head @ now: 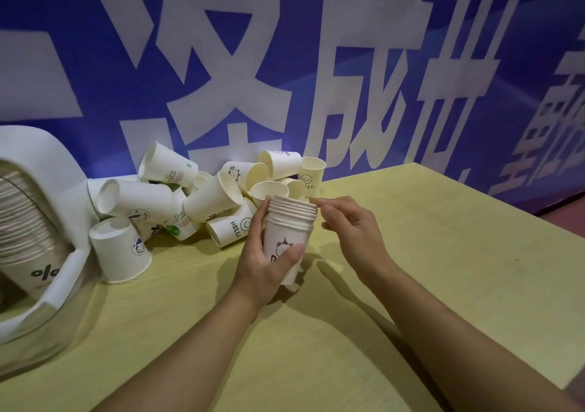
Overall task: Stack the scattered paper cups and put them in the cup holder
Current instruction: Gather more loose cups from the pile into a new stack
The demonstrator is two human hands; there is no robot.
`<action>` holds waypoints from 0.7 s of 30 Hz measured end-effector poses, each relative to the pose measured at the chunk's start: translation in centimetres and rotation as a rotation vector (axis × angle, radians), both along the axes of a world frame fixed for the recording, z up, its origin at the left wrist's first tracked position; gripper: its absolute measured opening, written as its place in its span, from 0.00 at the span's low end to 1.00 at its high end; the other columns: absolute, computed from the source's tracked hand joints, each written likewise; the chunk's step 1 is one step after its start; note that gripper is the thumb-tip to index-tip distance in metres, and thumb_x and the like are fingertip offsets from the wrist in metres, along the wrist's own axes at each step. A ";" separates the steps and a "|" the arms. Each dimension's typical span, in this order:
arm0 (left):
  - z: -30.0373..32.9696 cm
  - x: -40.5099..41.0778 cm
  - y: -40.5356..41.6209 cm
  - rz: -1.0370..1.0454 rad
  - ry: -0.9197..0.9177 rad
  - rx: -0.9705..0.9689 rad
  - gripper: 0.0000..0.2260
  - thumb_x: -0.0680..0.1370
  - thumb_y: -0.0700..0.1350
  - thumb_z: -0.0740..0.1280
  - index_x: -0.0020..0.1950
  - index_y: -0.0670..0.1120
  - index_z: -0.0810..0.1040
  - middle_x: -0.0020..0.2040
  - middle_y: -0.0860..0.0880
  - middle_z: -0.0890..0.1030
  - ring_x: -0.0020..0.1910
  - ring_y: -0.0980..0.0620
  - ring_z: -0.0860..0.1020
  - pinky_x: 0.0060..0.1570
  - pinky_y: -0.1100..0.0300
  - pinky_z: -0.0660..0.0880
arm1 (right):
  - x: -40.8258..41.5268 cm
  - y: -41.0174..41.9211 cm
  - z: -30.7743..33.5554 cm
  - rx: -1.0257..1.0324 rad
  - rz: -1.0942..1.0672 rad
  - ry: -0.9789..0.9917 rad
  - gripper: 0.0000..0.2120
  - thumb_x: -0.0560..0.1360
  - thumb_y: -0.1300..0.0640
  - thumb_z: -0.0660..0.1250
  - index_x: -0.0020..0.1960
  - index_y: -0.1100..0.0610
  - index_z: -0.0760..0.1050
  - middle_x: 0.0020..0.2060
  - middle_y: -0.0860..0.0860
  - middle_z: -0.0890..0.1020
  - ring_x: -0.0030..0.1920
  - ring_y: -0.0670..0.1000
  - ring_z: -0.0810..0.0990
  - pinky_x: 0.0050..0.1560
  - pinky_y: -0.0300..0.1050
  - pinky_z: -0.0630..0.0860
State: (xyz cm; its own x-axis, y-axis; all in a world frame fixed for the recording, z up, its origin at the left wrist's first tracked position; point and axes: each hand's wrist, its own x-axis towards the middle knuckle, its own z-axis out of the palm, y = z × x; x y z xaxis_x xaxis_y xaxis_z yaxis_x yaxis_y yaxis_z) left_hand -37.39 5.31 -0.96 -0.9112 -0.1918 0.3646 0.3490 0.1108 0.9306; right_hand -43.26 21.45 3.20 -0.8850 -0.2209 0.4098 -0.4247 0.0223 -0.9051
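Held upright above the yellow-green table (411,285): a nested stack of paper cups (289,237), bear print on the outermost cup, several rims layered at the top. Wrapped around the stack's lower half, the left hand (262,266), thumb pressed across the front, fingers curled round the far side. Just right of the stack's rims, the right hand (348,231), fingers loosely bent and part open, fingertips touching or nearly touching the top rim, nothing gripped in it. Behind and left of the stack, a jumbled pile of loose cups (202,196), most lying on their sides, some printed "HELLO" with a smiley; one cup (122,250) standing upside down at the pile's near-left edge. Far left of the stack, a white cup holder (47,164), already filled with a long row of nested cups. Behind everything, a blue wall banner (285,63) with large white characters.
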 end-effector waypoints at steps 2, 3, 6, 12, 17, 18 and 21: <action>0.0 0.0 0.0 0.012 0.004 0.041 0.45 0.64 0.59 0.74 0.79 0.62 0.58 0.68 0.56 0.75 0.57 0.59 0.80 0.47 0.62 0.80 | -0.3 -0.1 -0.5 0.055 -0.022 0.019 0.12 0.81 0.54 0.65 0.62 0.45 0.81 0.53 0.48 0.81 0.54 0.43 0.79 0.57 0.45 0.79; 0.0 -0.1 0.0 0.019 0.007 0.056 0.46 0.64 0.59 0.74 0.79 0.61 0.59 0.67 0.56 0.76 0.56 0.59 0.81 0.45 0.62 0.80 | -0.7 -0.2 -0.5 0.079 -0.043 0.030 0.13 0.81 0.54 0.66 0.64 0.44 0.79 0.51 0.49 0.80 0.52 0.44 0.79 0.54 0.42 0.80; -0.2 -0.6 -0.2 0.054 0.012 0.146 0.45 0.64 0.57 0.75 0.79 0.58 0.60 0.66 0.51 0.78 0.54 0.53 0.83 0.46 0.59 0.80 | -3.9 -0.9 -0.6 0.170 -0.184 -0.002 0.19 0.78 0.55 0.69 0.68 0.46 0.73 0.51 0.48 0.78 0.48 0.44 0.78 0.51 0.43 0.80; -1.0 -1.8 -1.1 0.110 -0.026 0.250 0.41 0.66 0.56 0.76 0.76 0.62 0.63 0.64 0.47 0.79 0.57 0.38 0.81 0.54 0.33 0.79 | -14.5 -3.1 -1.4 0.294 -0.327 -0.215 0.30 0.75 0.53 0.74 0.74 0.50 0.66 0.67 0.49 0.75 0.61 0.52 0.77 0.63 0.54 0.77; -1.4 -2.2 -1.3 0.120 -0.045 0.249 0.40 0.67 0.55 0.76 0.77 0.60 0.64 0.64 0.44 0.79 0.58 0.34 0.79 0.56 0.29 0.76 | -17.9 -4.8 -1.4 0.180 -0.278 -0.268 0.35 0.74 0.51 0.75 0.76 0.52 0.62 0.71 0.50 0.72 0.67 0.54 0.74 0.66 0.51 0.74; -1.5 -2.3 -1.3 0.119 -0.043 0.249 0.40 0.67 0.55 0.76 0.76 0.60 0.64 0.64 0.44 0.79 0.58 0.34 0.79 0.56 0.29 0.76 | -18.3 -5.1 -1.4 0.168 -0.256 -0.276 0.36 0.73 0.52 0.76 0.76 0.51 0.62 0.71 0.50 0.72 0.67 0.54 0.74 0.66 0.51 0.74; -1.6 -2.4 -1.3 0.115 -0.042 0.245 0.40 0.67 0.54 0.77 0.77 0.60 0.64 0.65 0.44 0.78 0.59 0.36 0.79 0.56 0.29 0.77 | -19.0 -5.9 -1.6 0.157 -0.216 -0.245 0.36 0.74 0.54 0.76 0.76 0.50 0.62 0.67 0.50 0.73 0.62 0.50 0.74 0.62 0.48 0.76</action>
State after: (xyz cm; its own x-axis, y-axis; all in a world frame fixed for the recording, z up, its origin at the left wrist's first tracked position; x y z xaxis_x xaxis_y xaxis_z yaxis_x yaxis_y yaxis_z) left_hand -39.79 4.01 -2.58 -0.8916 -0.3729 0.2570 0.3077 -0.0823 0.9479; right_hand -62.24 15.52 1.63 -0.9859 -0.0613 0.1558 -0.1659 0.2345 -0.9579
